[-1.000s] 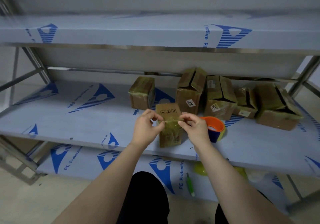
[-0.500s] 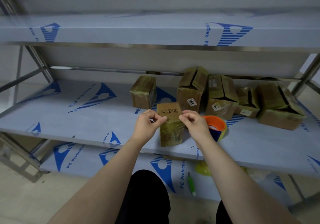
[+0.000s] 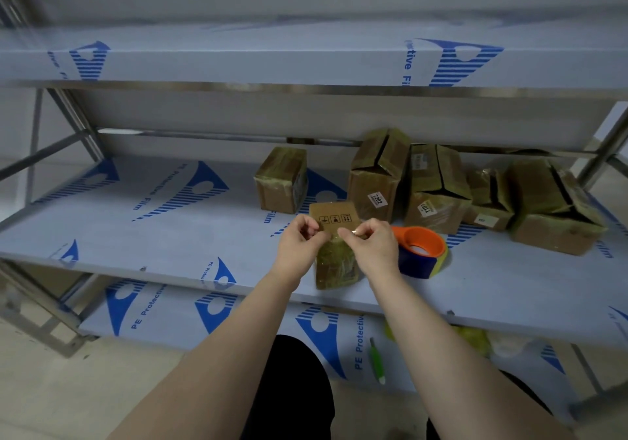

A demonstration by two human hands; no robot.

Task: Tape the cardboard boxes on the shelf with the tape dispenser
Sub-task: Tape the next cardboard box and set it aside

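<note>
With left hand (image 3: 297,247) and right hand (image 3: 373,247) each pinching what looks like clear tape over the small box (image 3: 334,217) between them on the shelf (image 3: 170,235), tape dispenser (image 3: 421,249) just right, keep it taut and lay it centred.

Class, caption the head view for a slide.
Left hand and right hand pinch at a small brown cardboard box on the shelf beside an orange tape dispenser.

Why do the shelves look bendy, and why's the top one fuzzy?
Head view: the wide-angle lens bends straight lines near the edges; the top shelf is blurry, the left hand, right hand and small box sharper; light is dim.
</note>
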